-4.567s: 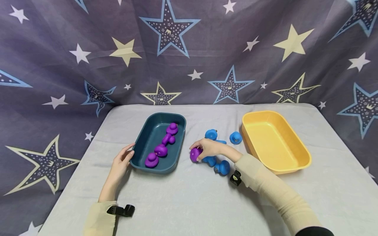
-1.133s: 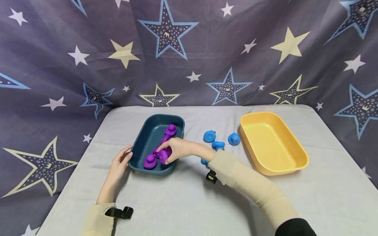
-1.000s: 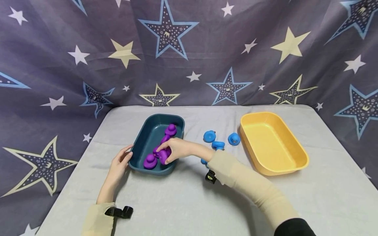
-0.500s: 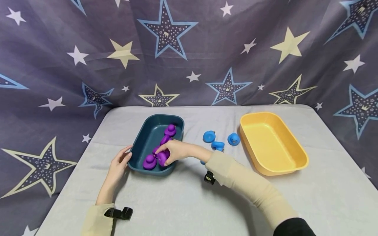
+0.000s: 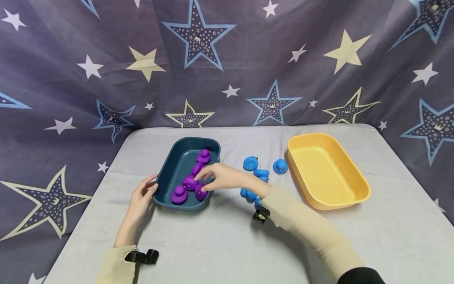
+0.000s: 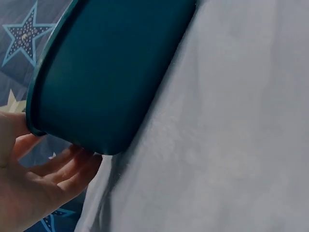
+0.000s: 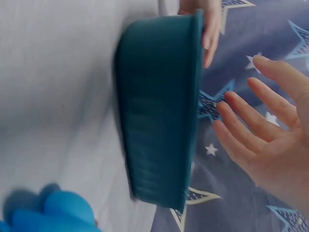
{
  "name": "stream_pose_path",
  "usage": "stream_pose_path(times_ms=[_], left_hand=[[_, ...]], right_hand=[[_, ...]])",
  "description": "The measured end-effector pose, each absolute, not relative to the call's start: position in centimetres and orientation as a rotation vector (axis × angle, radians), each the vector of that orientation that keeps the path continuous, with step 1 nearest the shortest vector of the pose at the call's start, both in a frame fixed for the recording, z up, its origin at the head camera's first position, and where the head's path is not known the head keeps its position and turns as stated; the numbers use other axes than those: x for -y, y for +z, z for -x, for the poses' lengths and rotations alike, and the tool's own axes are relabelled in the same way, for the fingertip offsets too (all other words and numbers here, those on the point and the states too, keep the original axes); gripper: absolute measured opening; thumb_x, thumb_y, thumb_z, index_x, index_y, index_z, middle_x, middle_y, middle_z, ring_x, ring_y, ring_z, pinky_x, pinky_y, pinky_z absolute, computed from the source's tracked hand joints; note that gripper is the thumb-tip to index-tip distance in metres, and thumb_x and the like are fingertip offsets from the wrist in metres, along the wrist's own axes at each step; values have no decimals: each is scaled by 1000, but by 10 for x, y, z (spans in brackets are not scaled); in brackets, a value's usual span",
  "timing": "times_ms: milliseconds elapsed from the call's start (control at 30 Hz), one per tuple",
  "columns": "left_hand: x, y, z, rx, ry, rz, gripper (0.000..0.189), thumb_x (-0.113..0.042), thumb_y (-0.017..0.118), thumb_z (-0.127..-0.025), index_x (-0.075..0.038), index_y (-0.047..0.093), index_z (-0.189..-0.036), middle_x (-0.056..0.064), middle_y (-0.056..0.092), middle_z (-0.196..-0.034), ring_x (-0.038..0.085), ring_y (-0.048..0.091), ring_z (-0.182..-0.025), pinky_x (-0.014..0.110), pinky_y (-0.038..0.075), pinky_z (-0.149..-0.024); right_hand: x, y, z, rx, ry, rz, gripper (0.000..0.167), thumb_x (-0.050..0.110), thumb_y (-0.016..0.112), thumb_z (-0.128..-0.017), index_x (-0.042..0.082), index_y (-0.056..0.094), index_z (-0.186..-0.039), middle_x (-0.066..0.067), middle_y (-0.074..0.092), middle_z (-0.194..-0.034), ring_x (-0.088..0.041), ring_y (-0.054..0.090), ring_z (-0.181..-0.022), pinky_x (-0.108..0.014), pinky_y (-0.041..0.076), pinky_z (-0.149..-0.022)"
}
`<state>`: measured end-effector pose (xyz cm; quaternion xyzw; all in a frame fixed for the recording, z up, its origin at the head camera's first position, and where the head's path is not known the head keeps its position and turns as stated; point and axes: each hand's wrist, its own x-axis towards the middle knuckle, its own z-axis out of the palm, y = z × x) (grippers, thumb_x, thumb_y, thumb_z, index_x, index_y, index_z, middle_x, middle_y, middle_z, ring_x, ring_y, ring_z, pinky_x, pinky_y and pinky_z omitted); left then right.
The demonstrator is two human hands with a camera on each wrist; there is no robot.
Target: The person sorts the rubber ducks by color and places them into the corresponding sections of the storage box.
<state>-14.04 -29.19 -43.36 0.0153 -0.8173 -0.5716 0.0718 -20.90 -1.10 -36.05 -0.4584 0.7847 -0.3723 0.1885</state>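
My right hand [image 5: 221,176] hovers over the near right part of the dark teal tray [image 5: 170,165], fingers spread and holding nothing. Just under its fingertips lies a purple rubber duck [image 5: 200,192], tipped over by the tray wall. More purple ducks, one of them upright [image 5: 179,195], form a slanting row in the tray. At the tray's left side my left hand [image 5: 140,199] rests its relaxed fingers against the outer wall, near the rim. In the left wrist view, the fingers [image 6: 72,169] touch the outside of the tray's corner. The right wrist view shows the right palm and extended fingers above the rim.
Several blue rubber ducks [image 5: 250,163] lie on the pale cloth between the trays, some partly behind the right wrist. One blue duck [image 5: 280,166] sits apart, close to the yellow tray [image 5: 322,169]. A star-patterned curtain [image 5: 227,63] hangs behind the table.
My right hand carried a purple duck from beside the blue ducks into the teal tray, then let go and lifted slightly. My left hand has stayed at the tray's side.
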Motion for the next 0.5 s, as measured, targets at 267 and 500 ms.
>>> stream_pose_path(times_ms=[267,500], left_hand=[[284,-417,141,2384,-1506,-113,32,-9,49,-90,3,51,-120,0,55,-108,-4,50,-94,8,36,-78],[249,-377,136,2320,-1490,-47,31,4,49,-86,9,50,-117,22,52,-116,6,50,-99,11,38,-82]], right_hand=[[-26,-353,199,-2370,-1086,1252,35,19,61,-84,7,57,-116,-6,57,-115,-22,52,-104,-33,40,-90],[-68,-352,193,-2470,-1180,1148,34,19,59,-85,6,57,-116,-6,58,-113,-21,52,-101,-36,42,-86]])
